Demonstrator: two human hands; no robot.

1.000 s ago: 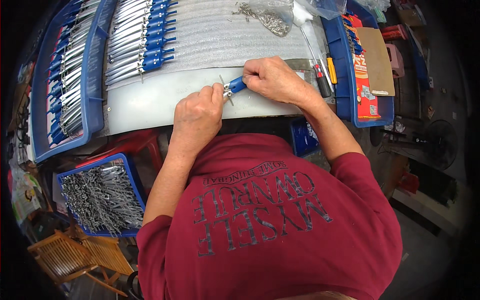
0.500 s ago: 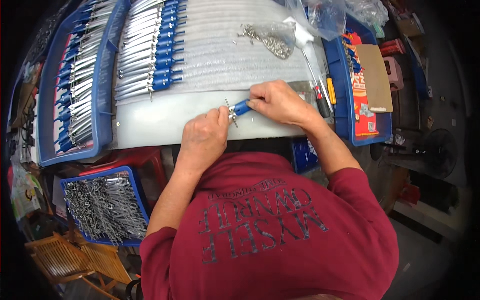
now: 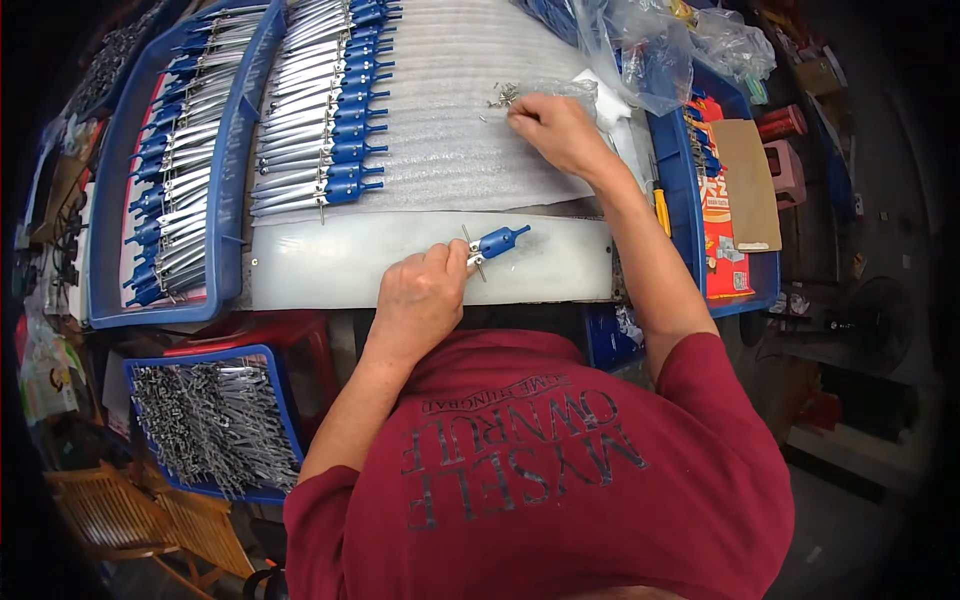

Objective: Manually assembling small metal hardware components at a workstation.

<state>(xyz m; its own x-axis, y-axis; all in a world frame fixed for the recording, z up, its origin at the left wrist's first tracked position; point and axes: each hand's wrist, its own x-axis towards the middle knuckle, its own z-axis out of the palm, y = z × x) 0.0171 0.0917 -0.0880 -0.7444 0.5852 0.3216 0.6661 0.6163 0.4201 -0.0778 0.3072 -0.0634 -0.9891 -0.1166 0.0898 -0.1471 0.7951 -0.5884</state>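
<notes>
My left hand (image 3: 422, 300) is closed around a silver rod-shaped tool with a blue head (image 3: 500, 242). The head points up and to the right, over a smooth white board (image 3: 330, 262), and a thin cross pin shows beside my fingers. My right hand (image 3: 562, 132) is over the foam sheet (image 3: 440, 155), fingers curled together beside a small pile of tiny metal screws (image 3: 503, 95). Whatever the fingertips pinch is hidden. Part of a clear plastic bag (image 3: 580, 90) shows behind that hand. A row of similar blue-headed tools (image 3: 330, 150) lies at the left of the foam.
At the left, a long blue tray (image 3: 235, 150) holds more blue-headed tools. A blue-rimmed crate (image 3: 284, 400) full of metal parts is below it. On the right are a yellow-handled screwdriver (image 3: 662, 212) and another blue tray (image 3: 690, 245) with cardboard (image 3: 745, 180).
My right hand has left the blue head and moved up and away to the screw pile. My left hand still holds the tool, its blue head now uncovered.
</notes>
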